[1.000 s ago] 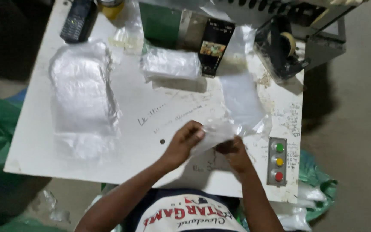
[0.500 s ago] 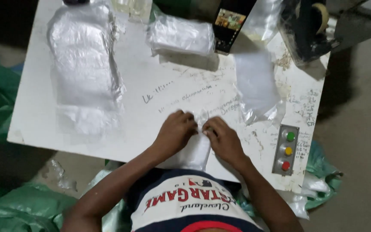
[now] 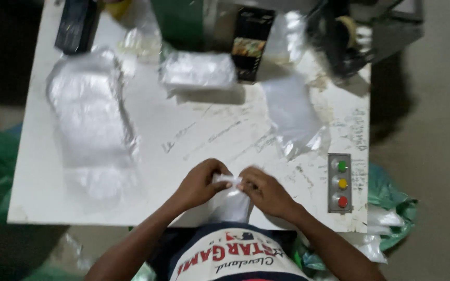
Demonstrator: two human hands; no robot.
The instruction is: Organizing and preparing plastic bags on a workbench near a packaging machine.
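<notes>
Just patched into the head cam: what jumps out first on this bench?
Both hands meet at the near edge of the white table: the left hand and right hand pinch a small clear plastic bag between them. A long stack of clear bags lies far left, and a grey panel with green, yellow and red buttons sits at the right.

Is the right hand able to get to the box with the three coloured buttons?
Probably yes. The right hand is busy pinching a small clear bag with the left hand, but the button box sits just beside it on bare white table, with nothing between.
</notes>
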